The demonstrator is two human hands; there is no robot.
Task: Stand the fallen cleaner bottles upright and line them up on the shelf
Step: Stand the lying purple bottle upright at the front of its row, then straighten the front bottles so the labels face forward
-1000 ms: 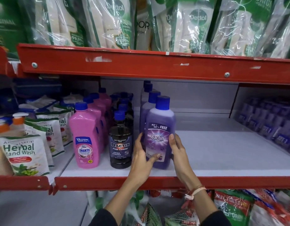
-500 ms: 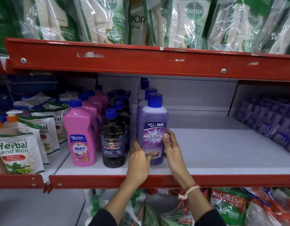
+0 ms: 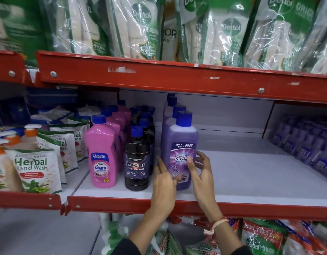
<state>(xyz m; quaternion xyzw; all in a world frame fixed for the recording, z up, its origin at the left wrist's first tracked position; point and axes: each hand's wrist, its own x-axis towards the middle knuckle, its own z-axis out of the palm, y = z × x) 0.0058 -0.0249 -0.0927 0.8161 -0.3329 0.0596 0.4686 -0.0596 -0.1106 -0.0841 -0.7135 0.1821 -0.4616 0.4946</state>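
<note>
Purple bottle (image 3: 182, 153) upright near shelf (image 3: 241, 179) front edge; left hand (image 3: 163, 183) and right hand (image 3: 202, 173) loosely cup it, fingers spread.

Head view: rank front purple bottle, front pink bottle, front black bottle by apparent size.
1. Purple bottle, tallest and widest.
2. Pink bottle, close behind; the purple one may simply be nearer the camera, so this gap is unsure.
3. Black bottle, clearly smallest.

A shop: red shelves (image 3: 177, 78) stocked with rows of cleaner bottles (image 3: 103, 153), Dettol pouches (image 3: 144, 28) and hand-wash packs (image 3: 33, 170).
</note>
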